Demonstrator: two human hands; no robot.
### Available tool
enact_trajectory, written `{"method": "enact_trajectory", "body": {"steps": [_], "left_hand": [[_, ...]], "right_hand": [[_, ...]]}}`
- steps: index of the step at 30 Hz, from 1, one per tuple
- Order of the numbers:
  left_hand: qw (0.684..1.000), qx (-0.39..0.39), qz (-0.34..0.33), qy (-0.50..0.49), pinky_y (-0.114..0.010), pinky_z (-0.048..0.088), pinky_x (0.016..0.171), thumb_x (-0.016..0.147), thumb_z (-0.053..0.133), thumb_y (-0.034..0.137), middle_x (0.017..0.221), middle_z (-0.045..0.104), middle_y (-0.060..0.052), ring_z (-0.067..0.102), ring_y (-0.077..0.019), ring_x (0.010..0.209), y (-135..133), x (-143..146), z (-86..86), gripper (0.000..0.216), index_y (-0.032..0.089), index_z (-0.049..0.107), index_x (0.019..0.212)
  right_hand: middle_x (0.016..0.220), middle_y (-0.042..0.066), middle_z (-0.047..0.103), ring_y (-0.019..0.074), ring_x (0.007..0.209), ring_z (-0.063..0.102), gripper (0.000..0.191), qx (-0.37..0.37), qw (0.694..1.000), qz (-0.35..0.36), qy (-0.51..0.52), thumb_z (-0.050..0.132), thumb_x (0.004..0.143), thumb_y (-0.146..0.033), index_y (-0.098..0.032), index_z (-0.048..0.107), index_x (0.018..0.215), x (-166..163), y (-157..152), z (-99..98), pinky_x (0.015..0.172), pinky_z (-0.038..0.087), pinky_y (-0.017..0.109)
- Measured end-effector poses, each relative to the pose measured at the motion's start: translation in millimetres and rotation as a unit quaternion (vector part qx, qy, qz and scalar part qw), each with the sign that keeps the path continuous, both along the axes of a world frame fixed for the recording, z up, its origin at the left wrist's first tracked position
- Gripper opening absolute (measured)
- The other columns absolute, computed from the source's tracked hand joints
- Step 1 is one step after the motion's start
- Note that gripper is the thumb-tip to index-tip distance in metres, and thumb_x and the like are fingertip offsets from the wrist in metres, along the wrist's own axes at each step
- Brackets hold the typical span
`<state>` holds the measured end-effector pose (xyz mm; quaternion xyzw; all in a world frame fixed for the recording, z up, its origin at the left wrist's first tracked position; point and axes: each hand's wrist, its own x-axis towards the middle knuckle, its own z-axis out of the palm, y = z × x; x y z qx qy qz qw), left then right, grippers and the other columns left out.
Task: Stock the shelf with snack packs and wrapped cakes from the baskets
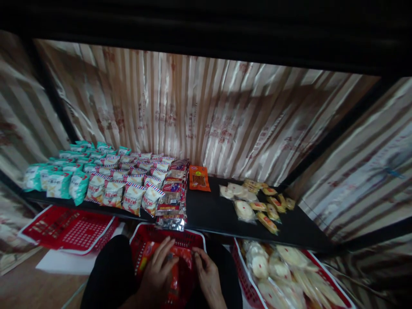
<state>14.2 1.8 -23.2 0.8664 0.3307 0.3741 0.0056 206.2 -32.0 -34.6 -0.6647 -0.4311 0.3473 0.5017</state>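
Observation:
A red basket (189, 235) with a pale rim stands between my knees, holding orange snack packets (175, 277). My left hand (157, 268) reaches into it, fingers stretched over the packets and touching them from above. On the basket's right side, my right hand (207, 274) has its thumb and fingertips drawn together beside the packets' edge. What lies between those fingertips is too dim to make out. One similar orange packet (199, 178) lies on the black shelf (210, 214), right of a row of dark red and silver packets (170, 193).
White snack bags (111, 193) and teal snack bags (59, 184) fill the shelf's left. Flat round white packs (244, 210) and small yellow packs (268, 223) lie at right. Below are a red basket (86, 229) and a fuller basket (241, 272). A black beam (206, 38) crosses overhead.

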Motion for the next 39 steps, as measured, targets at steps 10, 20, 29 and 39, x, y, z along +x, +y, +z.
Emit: {"method": "enact_trajectory", "body": {"steps": [10, 20, 29, 39], "left_hand": [[0.996, -0.033, 0.076, -0.027, -0.048, 0.036, 0.104, 0.088, 0.039, 0.017, 0.137, 0.041, -0.012, 0.031, -0.0254, 0.131, 77, 19, 67.4, 0.036, 0.016, 0.049, 0.122], [0.999, -0.011, 0.033, -0.009, -0.047, 0.039, 0.103, 0.088, 0.038, 0.014, 0.132, 0.047, -0.01, 0.034, -0.0243, 0.13, 74, 34, 83.4, 0.033, 0.017, 0.053, 0.116], [0.984, -0.164, -0.067, -0.017, -0.036, 0.048, 0.096, 0.086, 0.039, 0.015, 0.133, 0.047, -0.01, 0.049, -0.0187, 0.119, 44, 110, 78.9, 0.032, 0.018, 0.055, 0.113], [0.98, -0.176, -0.06, 0.072, -0.033, 0.053, 0.082, 0.091, 0.044, 0.03, 0.119, 0.057, -0.006, 0.058, -0.0175, 0.101, 9, 112, -14.7, 0.021, 0.031, 0.059, 0.106]], "right_hand": [[0.116, 0.01, 0.063, 0.0196, 0.106, 0.059, 0.042, 0.119, 0.991, -0.029, -0.049, 0.044, 0.083, -0.04, -0.018, 0.056, 0.117, -13, 73, 44.1, 0.095, 0.044, 0.035], [0.107, 0.009, 0.065, 0.02, 0.101, 0.06, 0.035, 0.115, 0.975, -0.022, -0.187, 0.04, 0.083, -0.029, -0.018, 0.062, 0.108, 35, 95, 35.5, 0.092, 0.046, 0.036], [0.128, 0.009, 0.053, 0.0268, 0.122, 0.041, 0.034, 0.047, 0.919, -0.006, -0.391, 0.046, 0.077, -0.013, -0.019, 0.068, 0.102, 90, 179, 46.0, 0.098, 0.04, 0.039], [0.121, 0.014, 0.058, 0.0268, 0.118, 0.047, 0.03, 0.043, 0.936, -0.008, -0.348, 0.047, 0.078, -0.018, -0.014, 0.067, 0.099, 104, 180, 28.7, 0.101, 0.038, 0.041]]}}
